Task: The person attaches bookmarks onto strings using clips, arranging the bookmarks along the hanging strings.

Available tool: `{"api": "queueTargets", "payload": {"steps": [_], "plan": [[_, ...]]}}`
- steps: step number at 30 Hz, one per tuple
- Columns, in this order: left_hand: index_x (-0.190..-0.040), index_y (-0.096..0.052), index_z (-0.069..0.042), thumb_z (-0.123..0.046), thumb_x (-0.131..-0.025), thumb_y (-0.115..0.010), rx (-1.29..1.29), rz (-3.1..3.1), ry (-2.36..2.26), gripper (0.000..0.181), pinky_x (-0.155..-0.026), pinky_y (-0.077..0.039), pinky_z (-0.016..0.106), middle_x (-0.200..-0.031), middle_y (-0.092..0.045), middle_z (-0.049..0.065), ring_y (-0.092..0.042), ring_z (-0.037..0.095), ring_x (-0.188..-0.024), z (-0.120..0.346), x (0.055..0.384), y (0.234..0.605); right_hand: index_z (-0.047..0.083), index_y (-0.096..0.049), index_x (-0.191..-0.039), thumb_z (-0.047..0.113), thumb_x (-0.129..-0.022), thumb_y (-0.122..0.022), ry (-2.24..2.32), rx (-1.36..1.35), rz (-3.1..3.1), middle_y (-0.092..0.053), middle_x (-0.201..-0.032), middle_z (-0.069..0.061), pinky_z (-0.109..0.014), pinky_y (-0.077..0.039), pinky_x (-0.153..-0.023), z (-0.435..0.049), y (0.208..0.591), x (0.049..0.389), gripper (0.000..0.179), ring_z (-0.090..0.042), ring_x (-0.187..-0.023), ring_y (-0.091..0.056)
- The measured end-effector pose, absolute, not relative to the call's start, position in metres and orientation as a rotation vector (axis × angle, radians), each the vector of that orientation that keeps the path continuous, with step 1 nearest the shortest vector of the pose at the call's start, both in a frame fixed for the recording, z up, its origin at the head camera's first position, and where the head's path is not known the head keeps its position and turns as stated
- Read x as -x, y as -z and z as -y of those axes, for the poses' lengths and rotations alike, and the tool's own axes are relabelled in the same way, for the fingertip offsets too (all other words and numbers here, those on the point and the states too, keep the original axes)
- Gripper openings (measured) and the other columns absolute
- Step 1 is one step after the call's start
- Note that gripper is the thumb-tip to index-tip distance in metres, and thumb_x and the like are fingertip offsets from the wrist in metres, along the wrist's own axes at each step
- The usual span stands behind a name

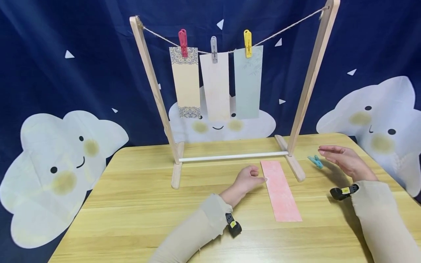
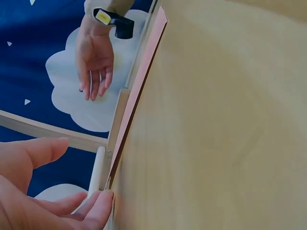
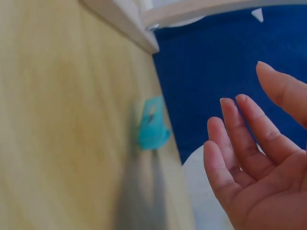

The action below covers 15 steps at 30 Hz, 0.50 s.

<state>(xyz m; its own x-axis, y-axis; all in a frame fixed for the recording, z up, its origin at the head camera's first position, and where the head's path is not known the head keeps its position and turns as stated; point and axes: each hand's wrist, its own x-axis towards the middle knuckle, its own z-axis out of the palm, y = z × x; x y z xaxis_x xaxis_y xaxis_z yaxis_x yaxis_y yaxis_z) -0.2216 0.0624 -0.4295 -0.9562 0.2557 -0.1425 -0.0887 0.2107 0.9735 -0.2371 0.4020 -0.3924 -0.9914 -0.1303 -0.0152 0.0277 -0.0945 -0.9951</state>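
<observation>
A pink paper card (image 1: 281,191) lies on the table in front of the hanging frame. At its left edge is my left hand (image 1: 245,182), with fingertips right at the card. In the left wrist view, the thumb stands well apart from the fingers (image 2: 100,208), which meet the near end of the pink card (image 2: 139,91). Close above a teal clothespin (image 1: 315,161) hovers my right hand (image 1: 345,160), its fingers spread and holding nothing. The right wrist view shows the teal clothespin (image 3: 153,124) on the tabletop, left of the relaxed fingers (image 3: 247,143).
Behind the hands stands a wooden frame (image 1: 312,73) with a string (image 1: 289,26) across it. Red (image 1: 183,44), grey (image 1: 214,49) and yellow (image 1: 248,44) clothespins hold three paper cards there. A white bar (image 1: 233,156) joins its feet. Behind hangs a blue cloud-print curtain (image 1: 98,54).
</observation>
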Motion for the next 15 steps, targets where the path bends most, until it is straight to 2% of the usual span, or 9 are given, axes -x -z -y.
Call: {"api": "queueTargets", "payload": {"steps": [6, 15], "plan": [[-0.126, -0.052, 0.003, -0.005, -0.071, -0.078, -0.164, -2.282, -1.741, 0.062, -0.095, -0.045, 0.035, -0.118, -0.059, 0.010, -0.055, 0.026, -0.109, -0.071, 0.219, 0.430, 0.022, -0.072, -0.094, 0.001, -0.093, -0.055, 2.208, -0.031, -1.985, -0.068, -0.095, 0.013, -0.014, -0.050, -0.074, -0.407, 0.403, 0.239, 0.027, 0.003, -0.087, -0.061], [-0.124, -0.055, -0.002, -0.006, -0.070, -0.081, -0.116, -2.387, -1.667, 0.060, -0.094, -0.045, 0.033, -0.113, -0.062, 0.005, -0.057, 0.021, -0.103, -0.080, 0.221, 0.433, 0.020, -0.069, -0.094, -0.002, -0.092, -0.055, 2.297, -0.020, -1.882, -0.067, -0.095, 0.012, -0.013, -0.048, -0.076, -0.416, 0.418, 0.239, 0.027, 0.002, -0.089, -0.062]]}}
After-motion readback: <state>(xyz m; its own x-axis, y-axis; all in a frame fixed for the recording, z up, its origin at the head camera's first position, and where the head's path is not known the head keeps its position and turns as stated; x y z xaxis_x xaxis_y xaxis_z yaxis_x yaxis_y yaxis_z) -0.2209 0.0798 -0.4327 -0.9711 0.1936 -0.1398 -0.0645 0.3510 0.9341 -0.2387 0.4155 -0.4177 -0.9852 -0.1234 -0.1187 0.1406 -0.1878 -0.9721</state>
